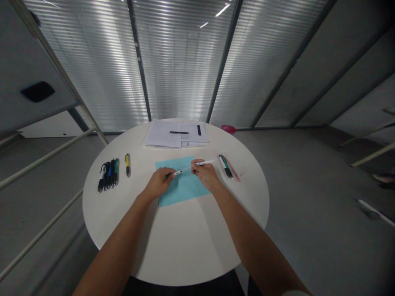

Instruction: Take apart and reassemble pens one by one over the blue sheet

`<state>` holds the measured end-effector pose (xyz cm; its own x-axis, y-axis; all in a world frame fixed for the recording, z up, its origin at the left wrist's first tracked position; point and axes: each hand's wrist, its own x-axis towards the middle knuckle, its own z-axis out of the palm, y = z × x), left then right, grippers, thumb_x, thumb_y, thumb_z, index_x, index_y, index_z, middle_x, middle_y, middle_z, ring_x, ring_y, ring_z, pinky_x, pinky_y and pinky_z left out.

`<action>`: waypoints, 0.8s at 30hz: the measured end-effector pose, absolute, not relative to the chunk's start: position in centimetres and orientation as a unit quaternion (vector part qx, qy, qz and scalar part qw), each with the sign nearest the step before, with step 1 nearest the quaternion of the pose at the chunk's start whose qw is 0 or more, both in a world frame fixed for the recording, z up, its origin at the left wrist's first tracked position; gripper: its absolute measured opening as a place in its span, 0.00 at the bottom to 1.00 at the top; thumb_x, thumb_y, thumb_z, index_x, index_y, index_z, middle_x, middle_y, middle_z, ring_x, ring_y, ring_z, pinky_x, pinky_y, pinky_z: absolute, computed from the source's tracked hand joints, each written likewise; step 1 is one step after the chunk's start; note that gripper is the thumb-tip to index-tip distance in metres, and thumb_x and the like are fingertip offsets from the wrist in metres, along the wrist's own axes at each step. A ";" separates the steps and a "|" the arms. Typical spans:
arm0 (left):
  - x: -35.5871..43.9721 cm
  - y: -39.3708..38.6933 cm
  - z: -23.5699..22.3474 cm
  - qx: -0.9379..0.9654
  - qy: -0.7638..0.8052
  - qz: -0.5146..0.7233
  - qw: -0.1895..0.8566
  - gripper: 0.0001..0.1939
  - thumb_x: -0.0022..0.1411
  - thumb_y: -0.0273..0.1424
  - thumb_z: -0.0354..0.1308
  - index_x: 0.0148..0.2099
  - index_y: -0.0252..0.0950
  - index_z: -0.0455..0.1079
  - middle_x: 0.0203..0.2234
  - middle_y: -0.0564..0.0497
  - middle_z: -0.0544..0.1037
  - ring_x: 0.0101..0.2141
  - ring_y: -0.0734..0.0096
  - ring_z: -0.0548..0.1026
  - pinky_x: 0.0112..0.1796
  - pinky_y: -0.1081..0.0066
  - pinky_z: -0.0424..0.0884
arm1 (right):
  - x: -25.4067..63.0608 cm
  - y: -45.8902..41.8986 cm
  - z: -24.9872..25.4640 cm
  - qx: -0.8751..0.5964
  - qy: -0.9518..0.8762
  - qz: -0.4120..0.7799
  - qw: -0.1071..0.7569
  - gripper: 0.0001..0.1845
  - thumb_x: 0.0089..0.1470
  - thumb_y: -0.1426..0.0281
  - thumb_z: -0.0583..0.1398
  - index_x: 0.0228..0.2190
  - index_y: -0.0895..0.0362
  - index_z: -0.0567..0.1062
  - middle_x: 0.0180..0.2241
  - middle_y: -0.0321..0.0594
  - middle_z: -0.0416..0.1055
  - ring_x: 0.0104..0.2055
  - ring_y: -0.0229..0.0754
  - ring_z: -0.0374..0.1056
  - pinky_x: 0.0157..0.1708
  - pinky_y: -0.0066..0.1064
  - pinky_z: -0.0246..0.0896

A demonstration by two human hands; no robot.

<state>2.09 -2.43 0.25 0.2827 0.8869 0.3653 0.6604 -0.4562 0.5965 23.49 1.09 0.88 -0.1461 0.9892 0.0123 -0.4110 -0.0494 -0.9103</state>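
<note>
Over a light blue sheet (185,187), both hands are closed on parts of a pen. My left hand (159,183) pinches a short white-and-dark pen part (177,172), its tip pointing right. In my right hand (205,173) is a white pen barrel (206,163), held between thumb and fingers and sticking out to the right. A thin pale piece, perhaps a refill, spans the gap between the hands; where it ends is too small to tell.
On the round white table (182,246), several pens (108,174) lie in a row at left, beside a yellow-and-black pen (127,165). Right of the sheet are a green-and-black pen (226,166) and a pinkish strip (233,170). Papers (163,135) with a dark pen (179,132) lie at the back.
</note>
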 end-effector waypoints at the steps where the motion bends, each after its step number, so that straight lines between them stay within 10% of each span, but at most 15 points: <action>1: 2.1 -2.4 0.3 0.783 0.493 0.339 0.167 0.13 0.63 0.37 0.51 0.44 0.38 0.74 0.34 0.48 0.78 0.36 0.67 0.73 0.40 0.69 0.68 | 23.5 1.0 0.9 -0.349 -0.415 0.634 0.551 0.15 0.36 0.66 0.70 0.28 0.57 0.75 0.22 0.32 0.68 0.26 0.34 0.65 0.28 0.28 0.63; 24: 2.0 -2.4 0.7 0.773 0.491 0.357 0.184 0.14 0.64 0.37 0.51 0.43 0.36 0.74 0.35 0.47 0.78 0.36 0.67 0.74 0.38 0.69 0.68 | 23.5 1.3 0.8 -0.355 -0.385 0.649 0.552 0.19 0.37 0.62 0.71 0.29 0.56 0.70 0.25 0.33 0.73 0.27 0.36 0.71 0.29 0.29 0.69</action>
<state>2.01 -2.41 0.66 0.2628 0.8907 0.3709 0.6288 -0.4497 0.6343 23.51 1.25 0.82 -0.1383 0.9898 -0.0348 -0.4433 -0.0932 -0.8915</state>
